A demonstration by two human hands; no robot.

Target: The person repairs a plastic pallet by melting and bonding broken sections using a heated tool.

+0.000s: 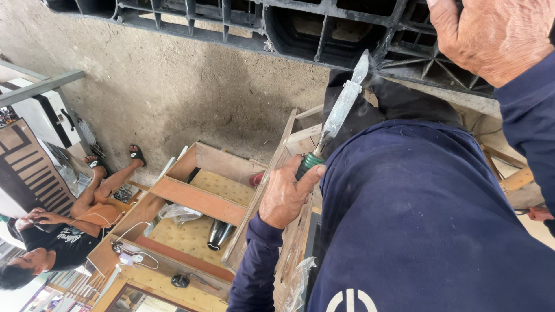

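Head view looks down past the person's dark blue top to a black plastic pallet (324, 29) with ribbed cells running along the far edge. At far right the right hand (497, 32) rests on the pallet, its fingers out of sight, so its grip cannot be told. Below, open wooden crates (199, 199) lie on the concrete floor (173, 86). The left hand (286, 196) is closed around the green-collared handle of a soldering iron (338, 112), whose flat tip touches the pallet's edge.
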